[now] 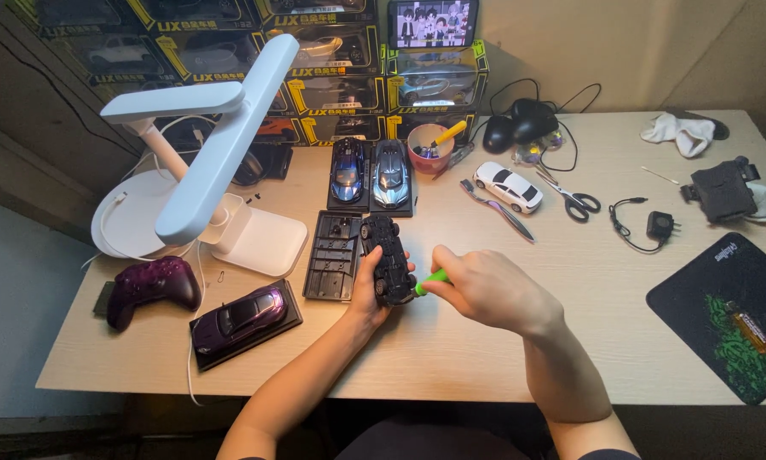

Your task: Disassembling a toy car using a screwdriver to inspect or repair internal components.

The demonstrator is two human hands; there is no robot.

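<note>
Over the desk point(485, 341), the left hand point(367, 290) grips the upturned model car point(389, 258) while the right hand point(485, 290), fingers closed round a green-handled screwdriver point(430, 279), should probably press squarely and turn slowly.

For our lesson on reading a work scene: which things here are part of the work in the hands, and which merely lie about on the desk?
In use:
left hand holding the upturned black model car
right hand holding the green-handled tool against it
empty black base beside it

Lying about:
purple game controller
white model car
scissors
desk lamp
</note>
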